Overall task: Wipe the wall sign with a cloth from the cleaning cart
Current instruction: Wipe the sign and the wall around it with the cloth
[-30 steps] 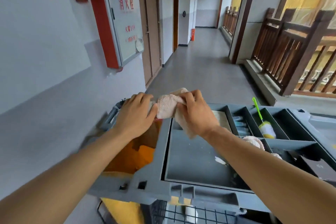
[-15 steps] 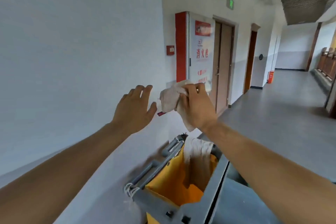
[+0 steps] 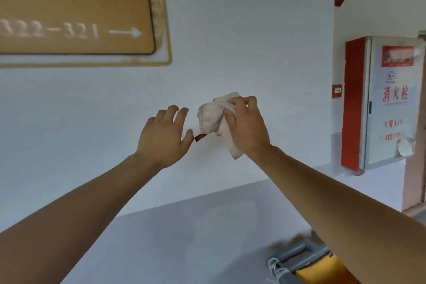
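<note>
A tan wall sign with white room numbers and an arrow hangs on the white wall at the upper left. My right hand is raised in front of the wall, below and right of the sign, gripping a bunched off-white cloth with a small dark red tag at its lower edge. My left hand hovers just left of the cloth, fingers spread, holding nothing. Neither hand touches the sign.
A red and white fire hydrant cabinet is mounted on the wall at the right. The cleaning cart's grey handle and yellow bag show at the bottom right. The lower wall is painted grey.
My view has swung left and up from the cart to the wall, bringing the sign into sight. My left hand has let go of the cloth; my right hand still holds it.
</note>
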Motion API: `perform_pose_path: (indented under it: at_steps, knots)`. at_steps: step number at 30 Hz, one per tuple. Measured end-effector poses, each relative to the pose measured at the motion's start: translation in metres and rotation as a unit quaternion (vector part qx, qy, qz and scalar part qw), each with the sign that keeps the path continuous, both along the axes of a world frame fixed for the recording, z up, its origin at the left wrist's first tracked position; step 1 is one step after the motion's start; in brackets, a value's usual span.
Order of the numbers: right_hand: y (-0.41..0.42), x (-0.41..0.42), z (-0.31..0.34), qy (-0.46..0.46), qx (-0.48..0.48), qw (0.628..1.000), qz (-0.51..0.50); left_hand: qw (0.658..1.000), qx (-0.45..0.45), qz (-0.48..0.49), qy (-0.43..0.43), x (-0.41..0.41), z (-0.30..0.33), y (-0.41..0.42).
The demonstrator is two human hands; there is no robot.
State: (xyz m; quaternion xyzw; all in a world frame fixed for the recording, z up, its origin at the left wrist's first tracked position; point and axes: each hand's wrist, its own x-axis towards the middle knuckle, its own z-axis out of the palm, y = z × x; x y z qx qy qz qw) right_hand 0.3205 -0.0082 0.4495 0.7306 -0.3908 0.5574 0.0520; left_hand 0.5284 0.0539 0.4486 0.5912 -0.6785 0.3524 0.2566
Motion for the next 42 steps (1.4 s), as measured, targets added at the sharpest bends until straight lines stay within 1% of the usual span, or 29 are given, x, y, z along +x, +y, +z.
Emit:
perform_pose_path:
  at_steps: [3, 9, 14, 17, 22, 26, 31, 36, 39, 42]
  knots:
    - [0.016, 0.071, 0.02, 0.007, -0.014, 1.0, 0.021, 0.999, -0.013, 0.034, -0.003, 0.065, 0.019, 0.032]
    - [0.043, 0.196, 0.063, -0.033, -0.032, 0.997, 0.058, 0.994, -0.065, 0.088, -0.012, 0.19, 0.066, 0.082]
    - [0.06, 0.266, 0.098, -0.044, -0.07, 0.994, 0.065, 0.989, -0.098, 0.108, -0.01, 0.266, 0.101, 0.11]
    - [0.064, 0.294, 0.118, -0.044, -0.098, 0.992, 0.065, 0.987, -0.106, 0.121, -0.003, 0.296, 0.115, 0.117]
    - [0.057, 0.321, 0.147, -0.05, -0.13, 0.989, 0.046, 0.984, -0.118, 0.132, -0.004, 0.325, 0.135, 0.114]
    - [0.041, 0.328, 0.166, -0.043, -0.166, 0.985, 0.028, 0.981, -0.141, 0.133, -0.002, 0.331, 0.153, 0.103]
    - [0.019, 0.326, 0.184, -0.05, -0.185, 0.981, 0.019, 0.976, -0.168, 0.142, -0.008, 0.32, 0.171, 0.083]
    - [-0.003, 0.318, 0.204, -0.049, -0.208, 0.977, 0.008, 0.974, -0.177, 0.142, -0.009, 0.304, 0.187, 0.056]
    - [-0.016, 0.316, 0.21, -0.072, -0.219, 0.973, 0.016, 0.975, -0.178, 0.133, -0.012, 0.295, 0.194, 0.04]
    - [-0.029, 0.316, 0.212, -0.065, -0.233, 0.97, -0.004, 0.974, -0.178, 0.134, -0.029, 0.291, 0.201, 0.024]
